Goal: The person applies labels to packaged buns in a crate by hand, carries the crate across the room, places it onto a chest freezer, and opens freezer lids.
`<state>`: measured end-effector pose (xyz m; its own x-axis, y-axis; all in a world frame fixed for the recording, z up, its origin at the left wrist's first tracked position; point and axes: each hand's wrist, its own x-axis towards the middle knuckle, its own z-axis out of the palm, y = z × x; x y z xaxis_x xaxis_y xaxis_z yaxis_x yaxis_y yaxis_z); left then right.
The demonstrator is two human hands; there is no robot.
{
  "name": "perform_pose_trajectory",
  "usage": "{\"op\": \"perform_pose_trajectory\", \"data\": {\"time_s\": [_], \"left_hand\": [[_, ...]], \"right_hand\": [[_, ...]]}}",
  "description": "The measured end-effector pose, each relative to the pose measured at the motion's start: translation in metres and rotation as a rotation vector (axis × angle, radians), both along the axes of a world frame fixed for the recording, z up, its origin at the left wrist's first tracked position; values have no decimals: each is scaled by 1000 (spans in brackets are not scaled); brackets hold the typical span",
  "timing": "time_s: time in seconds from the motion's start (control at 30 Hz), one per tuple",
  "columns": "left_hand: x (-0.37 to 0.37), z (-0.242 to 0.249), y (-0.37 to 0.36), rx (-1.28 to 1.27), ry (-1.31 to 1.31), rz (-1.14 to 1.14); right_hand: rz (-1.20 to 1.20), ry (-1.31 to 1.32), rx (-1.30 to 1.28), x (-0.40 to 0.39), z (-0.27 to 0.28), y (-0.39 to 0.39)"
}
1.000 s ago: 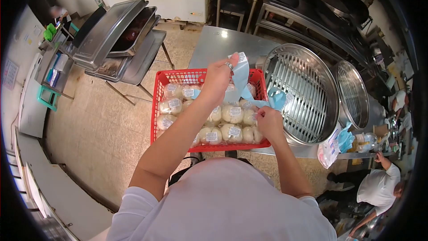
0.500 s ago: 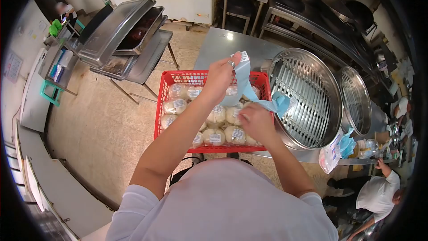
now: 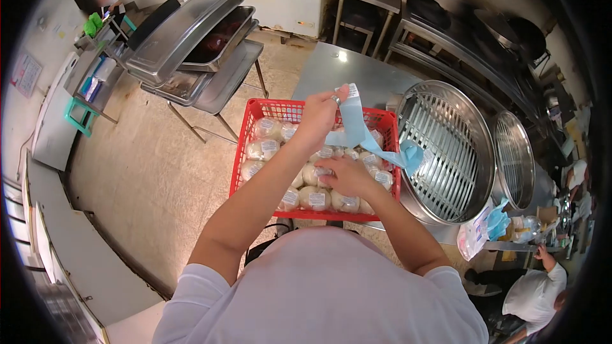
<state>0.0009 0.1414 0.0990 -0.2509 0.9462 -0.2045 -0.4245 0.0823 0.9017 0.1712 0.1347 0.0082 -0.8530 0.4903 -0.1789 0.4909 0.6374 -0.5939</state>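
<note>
A red plastic basket (image 3: 237,172) holds several rows of round white buns (image 3: 315,199) in clear wrap, many bearing small white printed labels. Above its far side, my left hand (image 3: 320,116), with a ring on one finger, pinches the end of a light blue strip of label backing (image 3: 354,118). That strip hangs down and curls into a loose coil at the basket's right rim. My right hand (image 3: 350,176) is over the middle of the buns, fingers curled together, fingertips at a white label (image 3: 323,171) on a wrapped bun.
Right of the basket, two round steel steamer trays (image 3: 443,153) with slatted bottoms stand on a metal table (image 3: 325,70). Plastic bags (image 3: 473,232) lie near its edge. A rack with lidded metal pans (image 3: 185,38) stands left. A person in white (image 3: 535,290) is at lower right.
My right hand has moved left and slightly down, onto a bun in the middle. My left hand keeps hold of the strip. The view has shifted slightly, so surroundings sit further right.
</note>
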Motion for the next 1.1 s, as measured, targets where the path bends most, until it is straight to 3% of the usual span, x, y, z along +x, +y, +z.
{"op": "perform_pose_trajectory", "data": {"time_s": [0.17, 0.27, 0.37, 0.47, 0.57, 0.7, 0.87, 1.1], "left_hand": [[-4, -17, -2, 25, -24, 7], [0, -21, -10, 33, -26, 28], [1, -26, -22, 22, -52, 8], [9, -35, -33, -11, -70, -48], [20, -32, -44, 11, -154, -131], [33, -14, -42, -4, -346, -120], [45, -21, -34, -74, -170, -151], [60, -26, -28, -97, -81, -127]], "right_hand": [[84, 53, -51, 7, 2, 0], [37, 229, 10, 11, 11, -7], [-255, 438, 36, 24, 45, -26], [-511, 745, 256, 20, 108, -14], [-396, 658, 429, 19, 125, 10], [-323, 604, 348, 29, 117, 17], [-415, 577, 284, 34, 124, 6], [-290, 634, 622, 49, 109, 6]]}}
